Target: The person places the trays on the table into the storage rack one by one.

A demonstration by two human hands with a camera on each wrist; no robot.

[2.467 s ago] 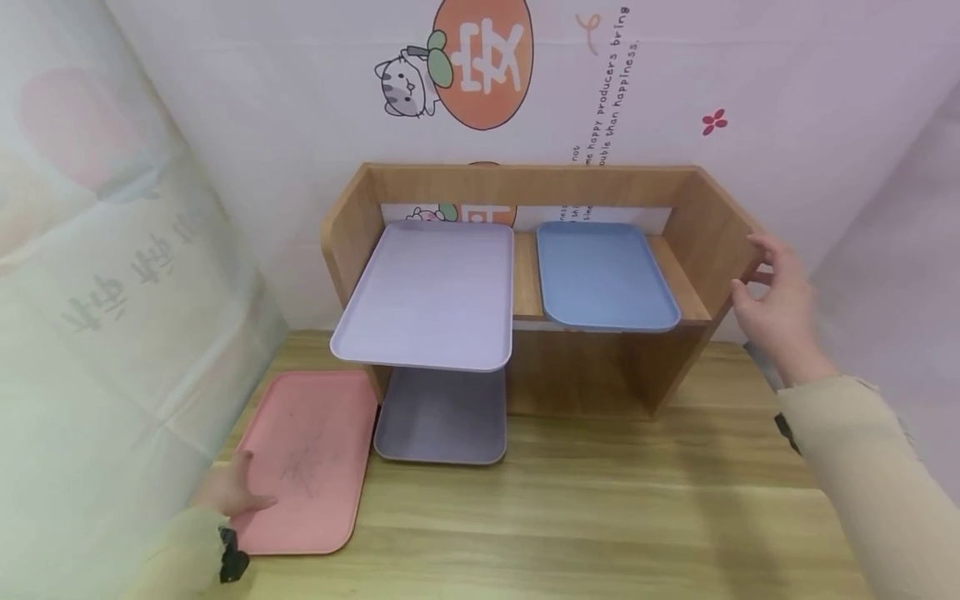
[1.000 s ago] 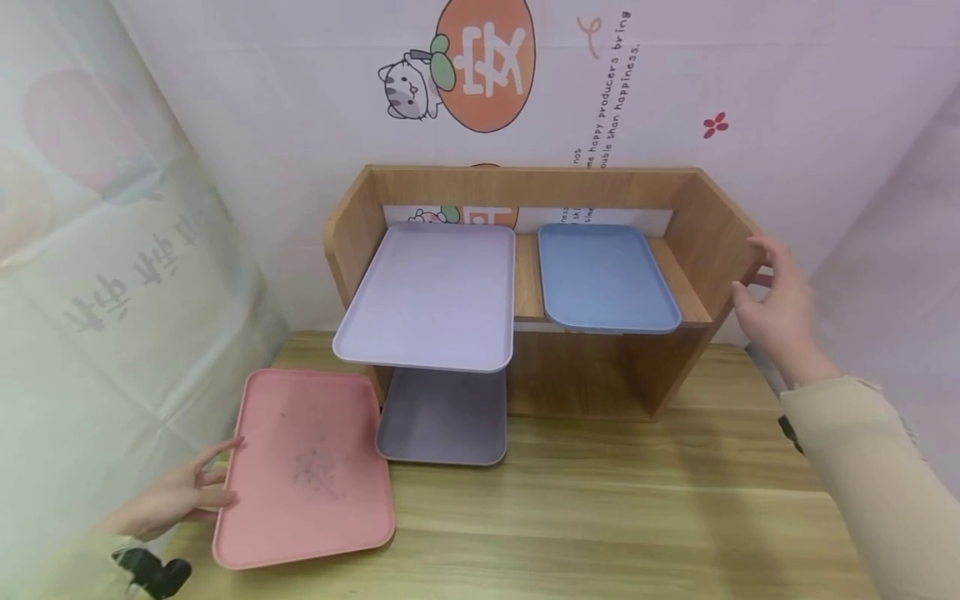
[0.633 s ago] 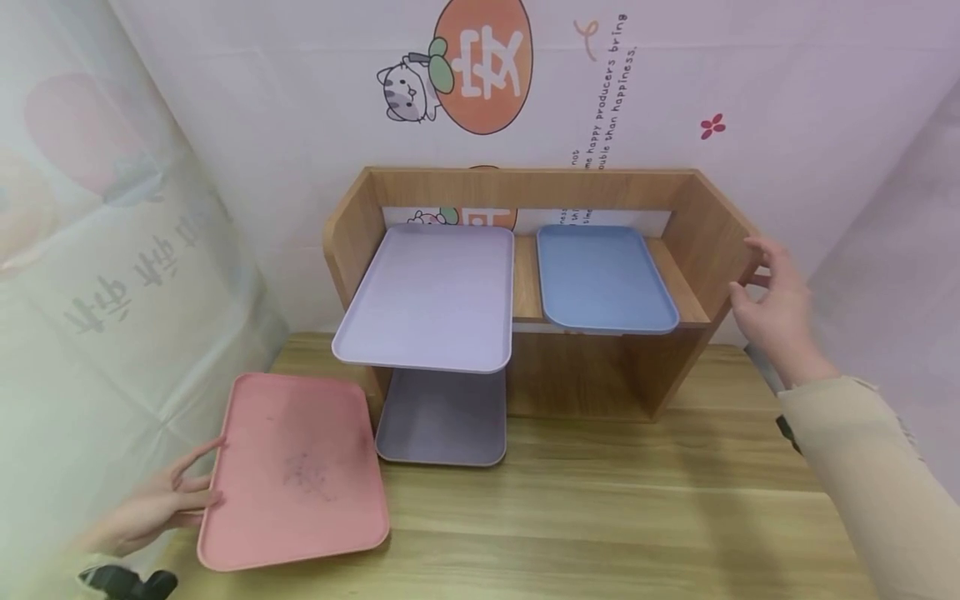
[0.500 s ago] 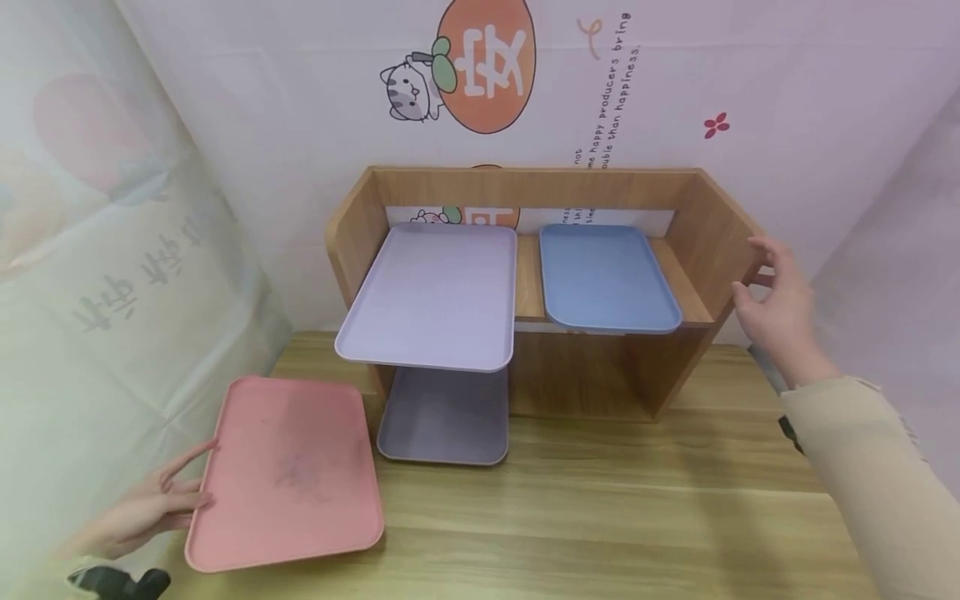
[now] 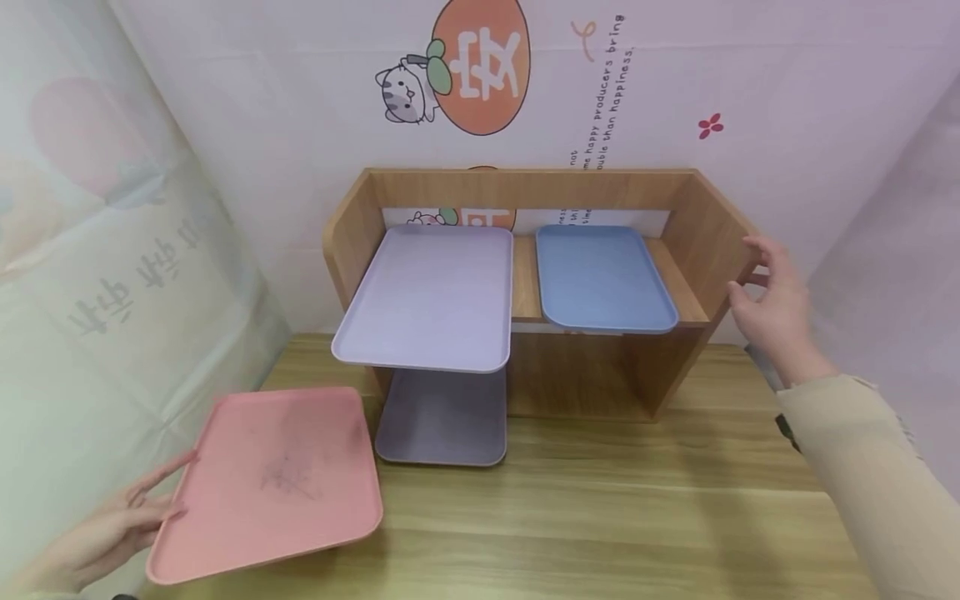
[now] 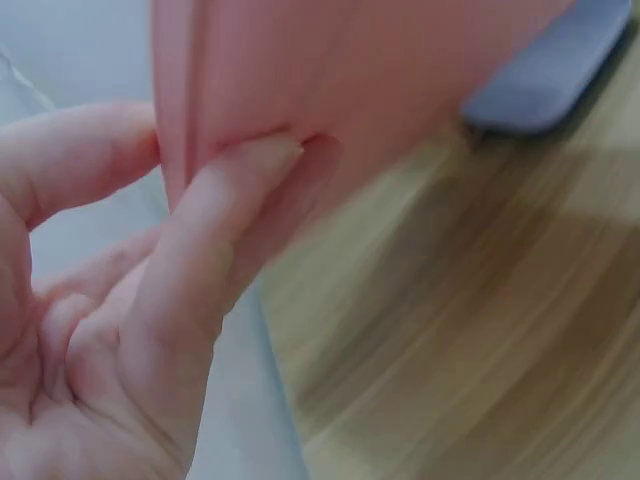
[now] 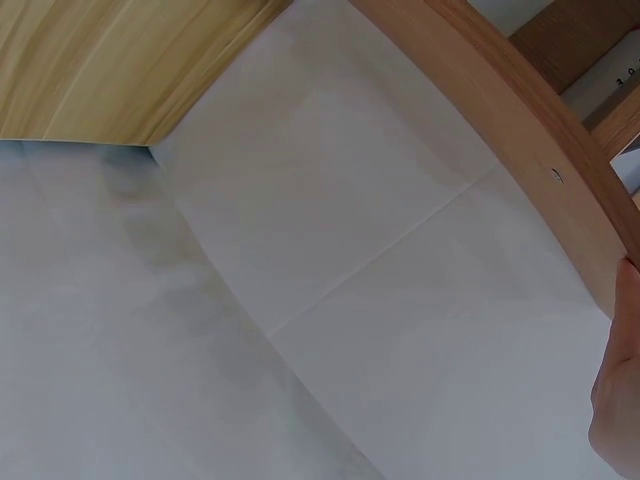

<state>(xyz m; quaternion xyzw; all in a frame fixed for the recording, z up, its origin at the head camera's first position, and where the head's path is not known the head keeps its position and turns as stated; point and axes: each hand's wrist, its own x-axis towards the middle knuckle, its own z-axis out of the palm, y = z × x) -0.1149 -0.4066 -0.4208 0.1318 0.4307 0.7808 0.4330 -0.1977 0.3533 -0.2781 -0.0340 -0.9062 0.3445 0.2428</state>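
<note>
In the head view my left hand (image 5: 105, 529) grips the left edge of a pink tray (image 5: 300, 467) with a dark smudged mark at its middle. The tray is tilted and at least partly raised off the table. The left wrist view shows the left hand (image 6: 150, 310) pinching the pink tray (image 6: 290, 70) by its rim, a digit pressed on its face. My right hand (image 5: 780, 312) holds the right side panel of a wooden shelf (image 5: 701, 237), its thumb at the front edge. In the right wrist view only part of the right hand (image 7: 618, 400) touches the panel (image 7: 545, 165).
A lavender tray (image 5: 431, 296) and a blue tray (image 5: 607, 279) lie on the shelf's upper board, overhanging its front. Below, a grey tray (image 5: 446, 421) juts out from the lower left. The wood-grain table (image 5: 600, 508) stretches in front. Printed cloth (image 5: 300, 108) hangs behind and at both sides.
The left hand first rested on the flat pink tray, then took its left edge. It has lifted and tilted the tray and drawn it left, towards me. The right hand has stayed put.
</note>
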